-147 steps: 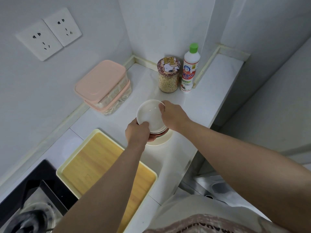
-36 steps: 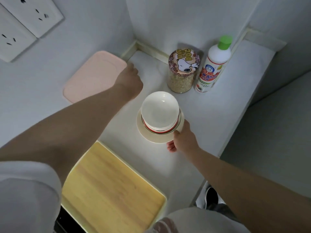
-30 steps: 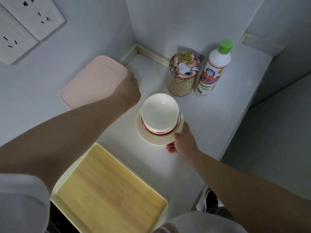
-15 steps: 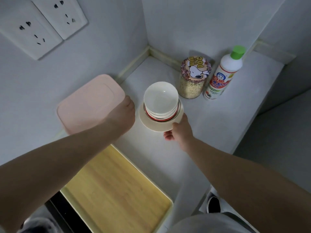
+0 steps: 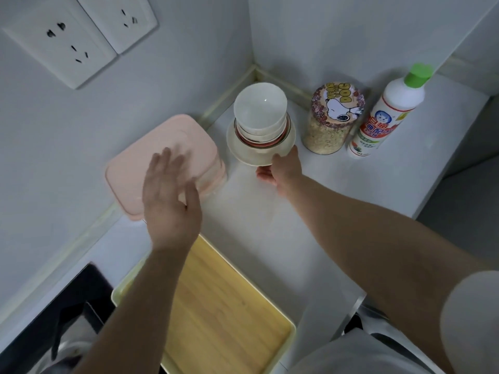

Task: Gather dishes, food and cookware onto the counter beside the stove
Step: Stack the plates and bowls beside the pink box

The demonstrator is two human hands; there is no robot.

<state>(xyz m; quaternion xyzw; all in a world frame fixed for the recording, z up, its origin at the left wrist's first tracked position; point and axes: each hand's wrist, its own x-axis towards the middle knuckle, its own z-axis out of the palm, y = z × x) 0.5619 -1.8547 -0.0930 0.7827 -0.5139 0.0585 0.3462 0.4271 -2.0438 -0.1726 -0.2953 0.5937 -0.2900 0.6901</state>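
Pinches rim of plate (image 5: 256,160) under bowl stack (image 5: 260,109) with right grip (image 5: 280,168), stack directly ahead of grip, near bench (image 5: 270,225) corner. Holds left grip (image 5: 170,201) apart, fingers spread, over pink boxes (image 5: 127,176).

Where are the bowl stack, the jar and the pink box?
bowl stack (image 5: 259,107), head view, inside of the top bowl.
jar (image 5: 337,102), head view, middle of its printed lid.
pink box (image 5: 127,174), head view, bare left part of its lid.
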